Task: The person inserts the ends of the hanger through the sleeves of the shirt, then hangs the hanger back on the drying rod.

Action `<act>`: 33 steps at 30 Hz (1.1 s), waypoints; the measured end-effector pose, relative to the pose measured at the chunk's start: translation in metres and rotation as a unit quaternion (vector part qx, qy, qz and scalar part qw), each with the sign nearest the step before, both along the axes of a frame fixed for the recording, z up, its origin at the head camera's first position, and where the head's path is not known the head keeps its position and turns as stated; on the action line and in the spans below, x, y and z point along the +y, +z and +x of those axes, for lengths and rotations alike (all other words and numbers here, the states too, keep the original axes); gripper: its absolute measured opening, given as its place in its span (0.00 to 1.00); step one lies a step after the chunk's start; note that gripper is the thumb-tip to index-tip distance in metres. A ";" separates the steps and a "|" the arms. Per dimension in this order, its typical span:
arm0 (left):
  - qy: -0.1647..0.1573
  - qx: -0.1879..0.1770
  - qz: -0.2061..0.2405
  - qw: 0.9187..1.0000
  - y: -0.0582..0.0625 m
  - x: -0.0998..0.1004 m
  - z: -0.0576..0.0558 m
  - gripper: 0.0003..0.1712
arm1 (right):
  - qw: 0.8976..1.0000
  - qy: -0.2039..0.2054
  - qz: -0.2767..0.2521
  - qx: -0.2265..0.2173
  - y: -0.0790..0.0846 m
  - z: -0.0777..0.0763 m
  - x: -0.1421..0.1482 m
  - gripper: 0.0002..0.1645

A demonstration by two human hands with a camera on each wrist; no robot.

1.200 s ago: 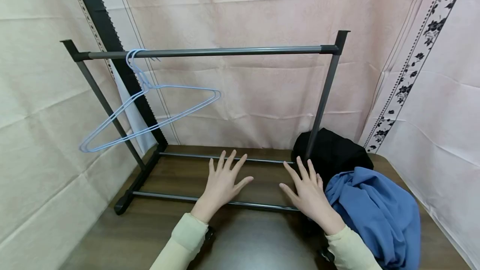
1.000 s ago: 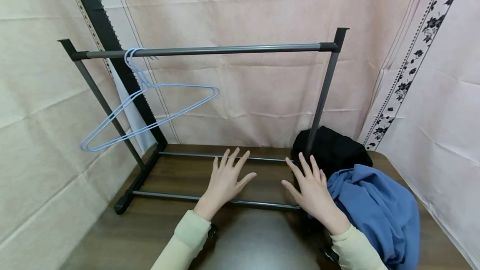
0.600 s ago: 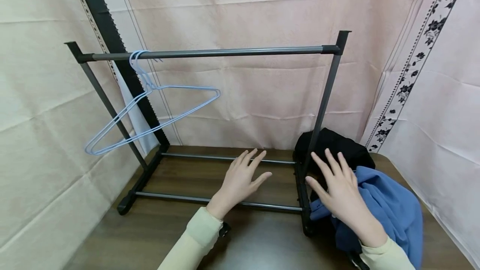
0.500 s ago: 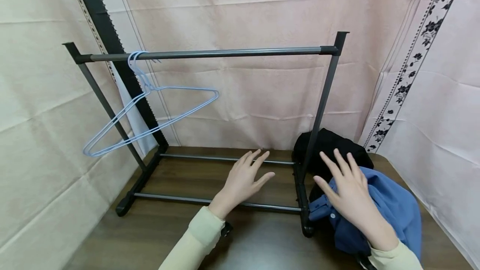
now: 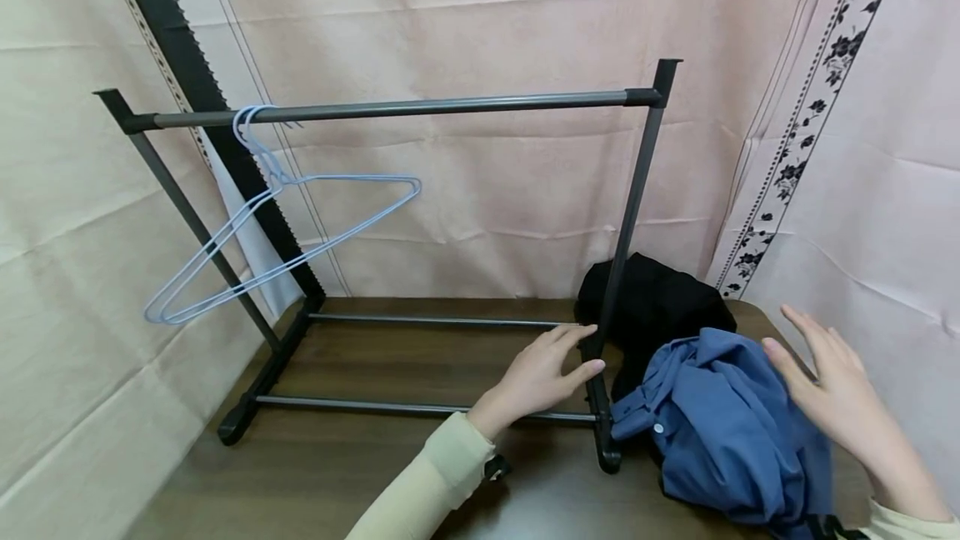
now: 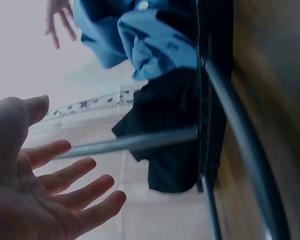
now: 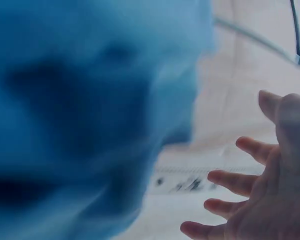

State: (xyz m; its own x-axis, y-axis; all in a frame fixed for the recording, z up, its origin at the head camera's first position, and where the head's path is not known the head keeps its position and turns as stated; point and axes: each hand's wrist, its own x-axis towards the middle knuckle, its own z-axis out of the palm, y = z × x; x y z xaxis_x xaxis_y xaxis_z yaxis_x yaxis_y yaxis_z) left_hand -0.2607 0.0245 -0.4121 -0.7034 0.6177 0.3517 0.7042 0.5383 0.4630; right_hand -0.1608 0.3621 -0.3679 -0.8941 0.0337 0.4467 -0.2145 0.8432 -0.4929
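A crumpled blue garment with a white button, probably a shirt [image 5: 720, 423], lies in a heap on the right of the table. My right hand [image 5: 832, 390] hovers at the heap's right side, fingers spread and holding nothing; in the right wrist view the blue cloth [image 7: 90, 110] fills the left, blurred. My left hand [image 5: 540, 373] is over the right end of the rack's base, fingers extended and thumb apart. In the left wrist view its palm [image 6: 35, 195] holds nothing. A black cloth [image 5: 652, 307] is bunched behind the blue one, by the rack's right post.
A dark metal garment rack [image 5: 450, 105] stands on the brown wooden table [image 5: 315, 482]. Light-blue wire hangers [image 5: 345, 232] hang near the left end of its top bar. Pale curtains [image 5: 487, 215] enclose the back and sides.
Both hands have moved right, the right hand from in front of the rack's right end across to the blue garment's far side. The left hand has come near the rack's right post.
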 end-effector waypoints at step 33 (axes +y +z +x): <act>-0.068 -0.210 -0.047 0.974 -0.042 0.095 0.017 0.42 | 0.919 0.155 -0.228 -0.283 -0.104 0.001 0.053 0.42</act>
State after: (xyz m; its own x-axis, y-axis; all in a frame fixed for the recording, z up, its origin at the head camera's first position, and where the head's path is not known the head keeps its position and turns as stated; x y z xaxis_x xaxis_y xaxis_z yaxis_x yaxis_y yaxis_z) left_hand -0.2432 0.1199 -0.4540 -0.6819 0.7314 -0.0121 0.5318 0.5070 0.6784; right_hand -0.1601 0.4149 -0.4719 -0.9769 -0.1937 -0.0899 -0.0104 0.4638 -0.8859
